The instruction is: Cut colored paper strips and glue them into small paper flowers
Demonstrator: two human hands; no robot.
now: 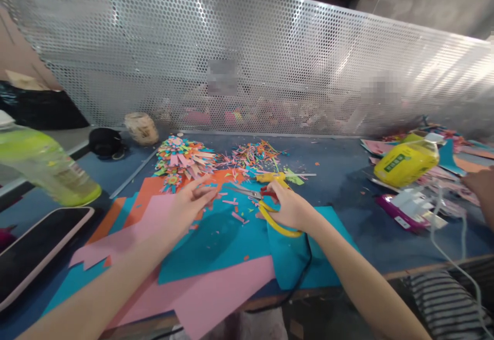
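Panel (266, 67) glare, apparently slight blur

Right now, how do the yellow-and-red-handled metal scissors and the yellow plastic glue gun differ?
The yellow-and-red-handled metal scissors are gripped in the right hand; the yellow plastic glue gun lies just beyond, ungripped. The scissors' tips point left, while the glue gun's thin pale stick juts right. Both have yellow parts.
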